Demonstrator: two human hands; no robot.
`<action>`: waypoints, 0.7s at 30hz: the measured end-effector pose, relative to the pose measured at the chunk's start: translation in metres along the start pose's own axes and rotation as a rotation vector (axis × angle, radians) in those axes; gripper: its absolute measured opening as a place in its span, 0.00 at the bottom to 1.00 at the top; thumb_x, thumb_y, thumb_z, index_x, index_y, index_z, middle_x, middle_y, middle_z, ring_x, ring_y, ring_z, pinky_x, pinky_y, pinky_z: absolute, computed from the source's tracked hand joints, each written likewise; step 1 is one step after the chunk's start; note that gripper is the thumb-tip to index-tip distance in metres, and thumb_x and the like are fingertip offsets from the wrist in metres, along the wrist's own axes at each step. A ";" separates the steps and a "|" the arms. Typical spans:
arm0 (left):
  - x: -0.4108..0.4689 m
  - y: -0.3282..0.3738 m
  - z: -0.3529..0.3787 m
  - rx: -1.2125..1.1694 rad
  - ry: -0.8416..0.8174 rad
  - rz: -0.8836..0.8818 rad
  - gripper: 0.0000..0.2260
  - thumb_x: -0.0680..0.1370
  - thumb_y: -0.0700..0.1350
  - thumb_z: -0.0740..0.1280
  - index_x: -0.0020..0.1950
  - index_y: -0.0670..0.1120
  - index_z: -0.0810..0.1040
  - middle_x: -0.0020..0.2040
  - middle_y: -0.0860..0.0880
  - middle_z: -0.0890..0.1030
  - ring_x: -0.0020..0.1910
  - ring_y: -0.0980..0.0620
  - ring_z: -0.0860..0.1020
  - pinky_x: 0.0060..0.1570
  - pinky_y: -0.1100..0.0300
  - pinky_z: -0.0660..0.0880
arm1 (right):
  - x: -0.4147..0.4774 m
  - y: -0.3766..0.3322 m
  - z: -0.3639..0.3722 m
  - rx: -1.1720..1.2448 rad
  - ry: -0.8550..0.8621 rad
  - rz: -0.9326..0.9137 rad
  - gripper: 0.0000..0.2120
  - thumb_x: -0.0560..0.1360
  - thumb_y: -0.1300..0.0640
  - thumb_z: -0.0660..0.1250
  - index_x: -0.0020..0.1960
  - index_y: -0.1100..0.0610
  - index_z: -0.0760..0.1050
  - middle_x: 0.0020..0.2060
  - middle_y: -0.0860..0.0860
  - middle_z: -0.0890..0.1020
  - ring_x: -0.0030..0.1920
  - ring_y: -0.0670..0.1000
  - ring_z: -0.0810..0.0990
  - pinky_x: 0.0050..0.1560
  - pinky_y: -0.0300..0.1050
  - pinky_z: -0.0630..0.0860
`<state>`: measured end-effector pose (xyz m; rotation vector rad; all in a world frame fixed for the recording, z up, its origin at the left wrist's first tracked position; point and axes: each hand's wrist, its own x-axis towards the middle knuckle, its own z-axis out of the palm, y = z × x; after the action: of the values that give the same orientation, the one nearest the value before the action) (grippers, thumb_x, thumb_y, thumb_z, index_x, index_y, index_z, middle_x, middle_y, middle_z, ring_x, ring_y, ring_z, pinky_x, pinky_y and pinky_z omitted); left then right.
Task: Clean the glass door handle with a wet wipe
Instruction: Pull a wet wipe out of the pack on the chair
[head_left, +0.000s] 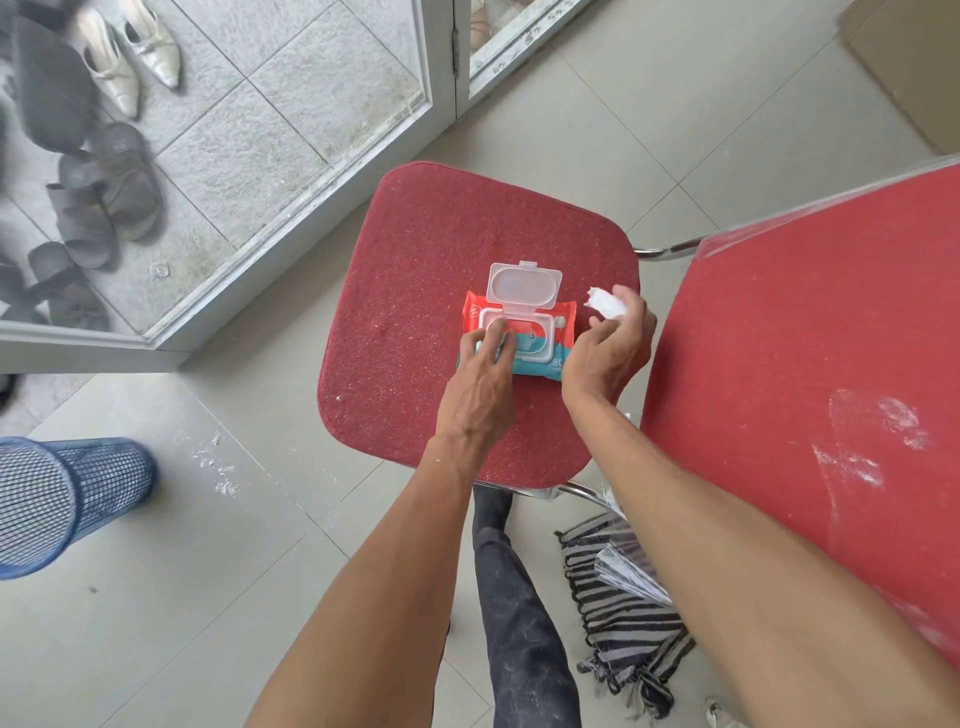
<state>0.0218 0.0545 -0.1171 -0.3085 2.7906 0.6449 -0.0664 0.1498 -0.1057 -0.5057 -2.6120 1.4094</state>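
Note:
A red and teal wet wipe pack lies on the red chair seat, its clear plastic lid flipped up and open. My left hand presses flat on the pack's left end, fingers spread over its opening. My right hand hovers at the pack's right end and pinches a crumpled white wet wipe between its fingertips. The glass door stands at the upper left with its grey frame; its handle is out of view.
A blue mesh bin stands on the tiled floor at the left. The chair's red backrest fills the right side. A striped cloth lies on the floor under my right arm. Shoes and sandals sit beyond the glass.

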 end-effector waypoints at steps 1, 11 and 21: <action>-0.001 0.000 0.001 0.032 -0.017 0.025 0.28 0.77 0.34 0.59 0.77 0.40 0.60 0.78 0.44 0.59 0.71 0.42 0.62 0.69 0.55 0.71 | 0.002 -0.002 0.000 -0.018 -0.007 -0.035 0.20 0.73 0.76 0.56 0.59 0.67 0.79 0.58 0.64 0.78 0.58 0.63 0.80 0.56 0.59 0.80; -0.006 -0.003 -0.001 0.037 -0.082 0.010 0.32 0.77 0.35 0.64 0.79 0.40 0.56 0.79 0.45 0.59 0.73 0.44 0.62 0.71 0.55 0.69 | 0.017 -0.023 0.018 -0.305 -0.451 -0.379 0.16 0.72 0.71 0.62 0.56 0.64 0.82 0.58 0.57 0.82 0.60 0.57 0.79 0.62 0.40 0.69; -0.021 -0.001 -0.006 -0.016 0.146 0.013 0.16 0.69 0.35 0.69 0.55 0.41 0.70 0.54 0.41 0.76 0.46 0.46 0.77 0.41 0.55 0.81 | -0.007 0.004 -0.008 -0.451 -0.563 -0.529 0.10 0.72 0.63 0.64 0.49 0.58 0.83 0.40 0.55 0.81 0.42 0.57 0.78 0.35 0.47 0.73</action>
<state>0.0405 0.0535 -0.1059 -0.3545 2.9294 0.6734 -0.0566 0.1552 -0.1041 0.6126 -3.1539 0.8738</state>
